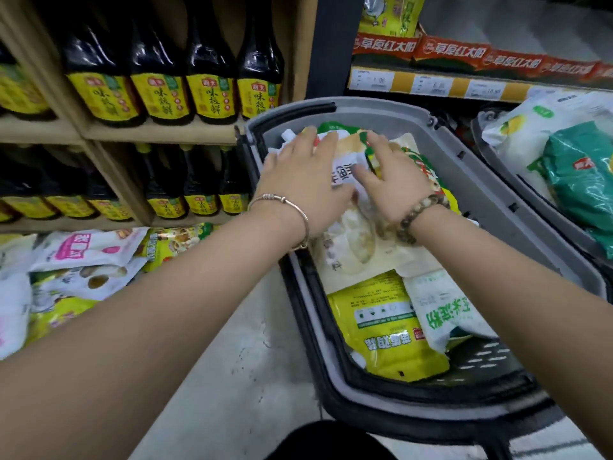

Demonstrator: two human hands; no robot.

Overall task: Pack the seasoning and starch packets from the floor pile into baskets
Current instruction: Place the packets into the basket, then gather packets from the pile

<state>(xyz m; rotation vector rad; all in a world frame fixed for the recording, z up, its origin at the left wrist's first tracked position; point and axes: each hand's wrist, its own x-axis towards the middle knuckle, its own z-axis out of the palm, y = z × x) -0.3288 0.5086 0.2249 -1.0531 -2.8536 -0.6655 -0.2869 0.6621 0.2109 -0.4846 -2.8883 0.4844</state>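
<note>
Over the gray basket (530, 207), I press my left hand (305, 180) and right hand (394, 177) flat, fingers released, on the soft packets (351, 257). They look limp and slippery, so I would grip the edges.

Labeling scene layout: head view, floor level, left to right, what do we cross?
Loose packet pile → bare floor strip → gray basket, where both hands press on packets → second basket holding a green packet.
</note>
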